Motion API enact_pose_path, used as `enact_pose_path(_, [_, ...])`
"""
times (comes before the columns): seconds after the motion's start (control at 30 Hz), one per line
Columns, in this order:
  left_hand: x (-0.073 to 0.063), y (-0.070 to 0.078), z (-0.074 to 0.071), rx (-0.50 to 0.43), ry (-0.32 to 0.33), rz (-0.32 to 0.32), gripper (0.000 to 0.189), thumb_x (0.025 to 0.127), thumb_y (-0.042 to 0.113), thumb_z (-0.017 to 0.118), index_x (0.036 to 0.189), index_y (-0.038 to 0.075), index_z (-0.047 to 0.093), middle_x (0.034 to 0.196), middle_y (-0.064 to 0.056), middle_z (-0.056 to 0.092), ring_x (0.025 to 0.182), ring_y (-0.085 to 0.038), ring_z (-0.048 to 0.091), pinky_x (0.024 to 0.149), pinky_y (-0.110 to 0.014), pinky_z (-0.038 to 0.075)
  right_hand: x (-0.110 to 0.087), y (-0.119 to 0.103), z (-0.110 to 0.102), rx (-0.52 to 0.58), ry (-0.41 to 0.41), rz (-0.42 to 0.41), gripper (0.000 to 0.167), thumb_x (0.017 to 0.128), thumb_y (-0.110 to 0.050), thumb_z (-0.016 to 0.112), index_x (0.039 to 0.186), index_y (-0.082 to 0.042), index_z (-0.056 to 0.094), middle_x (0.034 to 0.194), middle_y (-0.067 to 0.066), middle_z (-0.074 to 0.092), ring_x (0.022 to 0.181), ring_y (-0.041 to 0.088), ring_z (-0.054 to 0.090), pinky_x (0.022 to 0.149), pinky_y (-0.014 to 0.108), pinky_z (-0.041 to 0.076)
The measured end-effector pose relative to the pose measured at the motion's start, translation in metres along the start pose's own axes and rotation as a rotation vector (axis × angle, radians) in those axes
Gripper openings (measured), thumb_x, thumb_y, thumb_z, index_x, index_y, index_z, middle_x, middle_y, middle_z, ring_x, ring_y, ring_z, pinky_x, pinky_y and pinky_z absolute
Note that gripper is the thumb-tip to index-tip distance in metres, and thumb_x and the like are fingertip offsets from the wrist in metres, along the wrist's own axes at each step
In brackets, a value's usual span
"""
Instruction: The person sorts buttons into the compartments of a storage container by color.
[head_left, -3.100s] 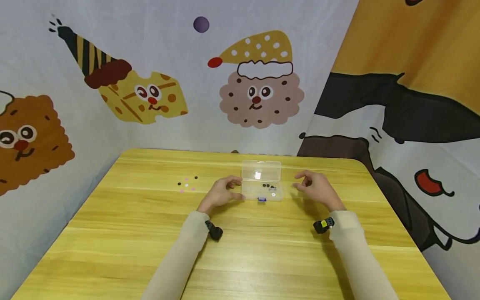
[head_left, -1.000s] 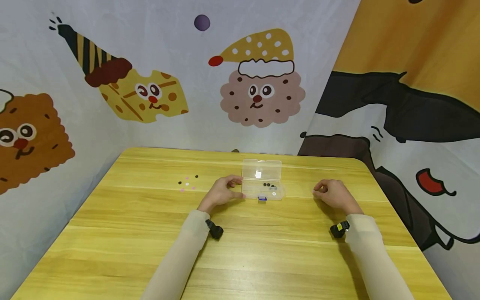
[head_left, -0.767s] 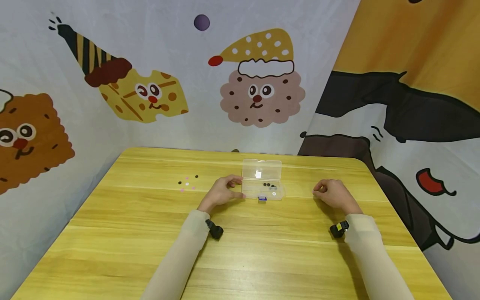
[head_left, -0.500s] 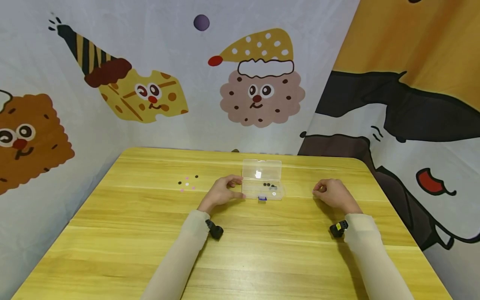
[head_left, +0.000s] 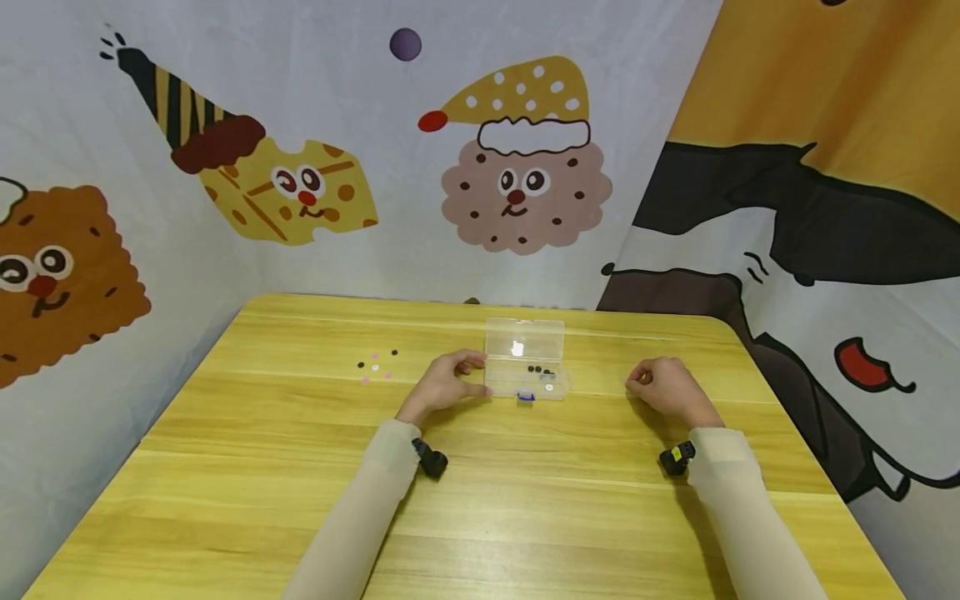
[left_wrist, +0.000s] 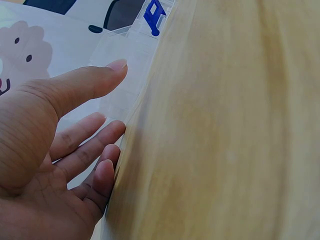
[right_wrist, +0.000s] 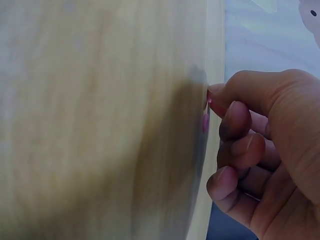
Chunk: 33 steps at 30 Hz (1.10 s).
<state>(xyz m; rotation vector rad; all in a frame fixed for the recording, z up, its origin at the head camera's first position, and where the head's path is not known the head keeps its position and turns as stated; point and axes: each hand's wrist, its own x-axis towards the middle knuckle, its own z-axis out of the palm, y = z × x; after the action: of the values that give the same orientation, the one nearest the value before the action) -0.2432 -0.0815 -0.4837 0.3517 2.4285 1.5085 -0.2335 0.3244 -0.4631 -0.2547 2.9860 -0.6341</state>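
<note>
A clear plastic box (head_left: 498,389) lies with its lid (head_left: 502,337) raised at the back and a blue latch (head_left: 525,397) at the front. Several small black round pieces (head_left: 535,369) and a white one (head_left: 549,387) are inside. My left hand (head_left: 442,386) holds the box's left end, thumb at the front corner, fingers further back. To the right of the box my right hand (head_left: 670,387) is low over the table, thumb and forefinger together. In the right wrist view a tiny pink round piece (right_wrist: 209,101) shows at those fingertips, with a pink spot (right_wrist: 205,123) just below on the table.
Small black, pink and white round pieces (head_left: 376,367) lie scattered on the wooden table (head_left: 480,500), left of the box. A cloth with cartoon prints (head_left: 322,275) hangs behind the table's back edge.
Since the oldest frame, my right hand has moved right, away from the box, and lowered to the table with its fingertips together. It has stayed there lately. The left hand and box hold still.
</note>
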Motion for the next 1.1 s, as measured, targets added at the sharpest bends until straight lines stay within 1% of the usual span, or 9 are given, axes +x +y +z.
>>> enact_pose_path(0.27, [0.0, 0.0, 0.0, 0.004, -0.002, 0.007, 0.061, 0.084, 0.024, 0.087, 0.139, 0.017, 0.062, 0.132, -0.002, 0.066, 0.12, -0.024, 0.056, 0.107, -0.046, 0.047, -0.001, 0.002, 0.001, 0.011, 0.015, 0.005, 0.017, 0.097, -0.02, 0.066, 0.097, -0.005, 0.075, 0.082, 0.004, 0.07, 0.069, 0.017, 0.055, 0.065, 0.03, 0.046])
enact_pose_path(0.57, [-0.001, 0.001, 0.0, 0.003, -0.006, -0.002, 0.061, 0.083, 0.023, 0.087, 0.139, 0.018, 0.062, 0.133, -0.001, 0.066, 0.121, -0.024, 0.056, 0.108, -0.045, 0.047, -0.004, 0.004, 0.003, 0.047, 0.025, -0.022, 0.017, 0.098, -0.02, 0.066, 0.099, -0.007, 0.076, 0.082, 0.003, 0.072, 0.067, 0.014, 0.058, 0.065, 0.031, 0.048])
enact_pose_path(0.73, [-0.002, 0.001, -0.001, 0.003, -0.008, 0.001, 0.061, 0.084, 0.023, 0.086, 0.14, 0.017, 0.061, 0.134, -0.002, 0.065, 0.122, -0.025, 0.056, 0.108, -0.046, 0.047, -0.006, 0.002, 0.001, 0.056, 0.027, -0.018, 0.018, 0.099, -0.022, 0.065, 0.1, -0.008, 0.076, 0.083, 0.002, 0.072, 0.069, 0.014, 0.06, 0.067, 0.032, 0.05])
enact_pose_path(0.93, [-0.001, 0.001, 0.0, -0.013, -0.01, -0.001, 0.062, 0.084, 0.022, 0.087, 0.14, 0.017, 0.061, 0.134, -0.002, 0.066, 0.121, -0.025, 0.056, 0.108, -0.046, 0.046, -0.006, 0.003, -0.003, 0.064, 0.007, 0.005, 0.018, 0.099, -0.022, 0.064, 0.102, -0.008, 0.075, 0.082, 0.001, 0.073, 0.07, 0.014, 0.061, 0.067, 0.031, 0.051])
enact_pose_path(1.1, [0.0, 0.001, -0.001, -0.004, -0.004, 0.011, 0.062, 0.083, 0.022, 0.087, 0.139, 0.016, 0.062, 0.133, -0.003, 0.066, 0.12, -0.026, 0.056, 0.107, -0.046, 0.047, -0.008, 0.003, -0.008, 0.075, -0.006, 0.015, 0.017, 0.099, -0.022, 0.065, 0.099, -0.009, 0.075, 0.078, -0.001, 0.073, 0.069, 0.015, 0.061, 0.067, 0.03, 0.05])
